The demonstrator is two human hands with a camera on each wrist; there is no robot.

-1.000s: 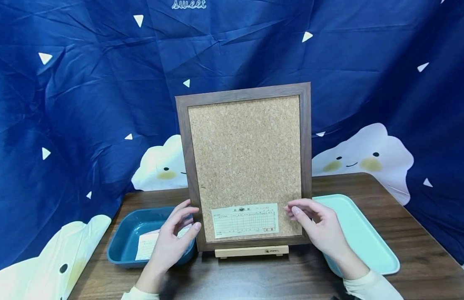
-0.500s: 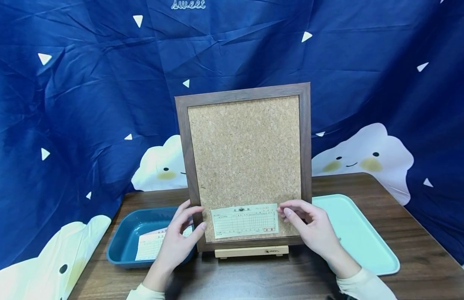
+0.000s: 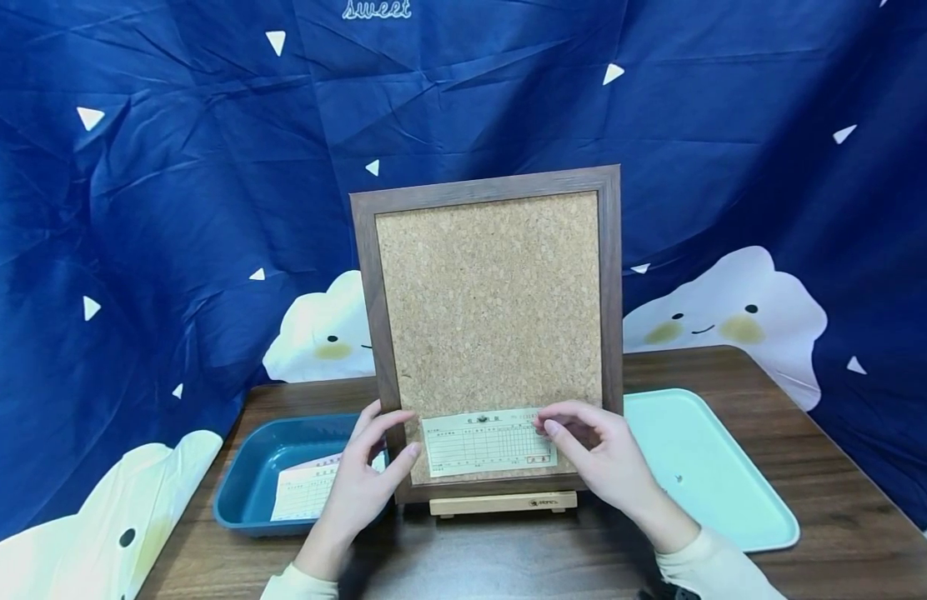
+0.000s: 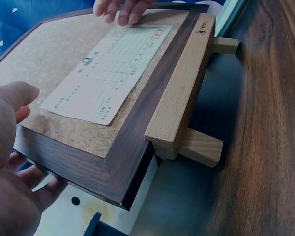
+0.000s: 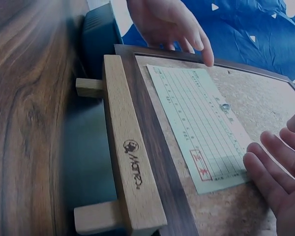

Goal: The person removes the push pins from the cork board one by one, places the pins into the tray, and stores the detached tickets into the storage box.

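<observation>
A pale green printed slip (image 3: pixel 463 450) lies flat against the low part of a cork board (image 3: pixel 493 300), with a small shiny pin (image 5: pixel 226 106) near the middle of its top edge. The dark wooden frame (image 3: pixel 609 275) leans upright on a light wooden stand (image 4: pixel 182 88). At the slip's upper right, my right hand (image 3: pixel 602 454) overlaps it with loosely bent fingers. My left hand (image 3: pixel 362 479) straddles the frame's left side: thumb and index finger in front, the other fingers at the outer edge, all loose. Neither hand grips anything.
A dark blue bin (image 3: pixel 246 467) with several printed slips (image 3: pixel 302 492) stands behind my left hand. On the right is a mint tray (image 3: pixel 734 483) with a small dark thing (image 3: pixel 678 478) on it. A blue curtain (image 3: pixel 471 100) hangs behind the wooden table (image 3: pixel 493 550).
My right hand has moved left, from the frame's right side onto the slip's right end. My left hand has shifted slightly right over the frame. Slip and board have stayed put.
</observation>
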